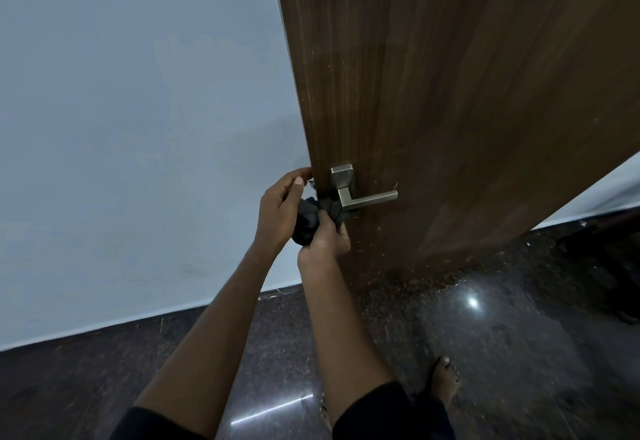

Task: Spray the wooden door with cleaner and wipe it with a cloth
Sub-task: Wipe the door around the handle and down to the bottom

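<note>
So both hands are bunched on the dark cloth right at the door edge: right hand grips it from below, left hand cups its left side. The handle sticks out rightward just above, so I'd guess that's the next wipe.

matt wood-grain door, brushed metal lever handle, crumpled dark cloth, glossy speckled stone floor, smooth matt painted wall.

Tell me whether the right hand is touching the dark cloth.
Touching. The head view shows the right hand with fingers curled round the bunched dark cloth just below the door handle.
</note>
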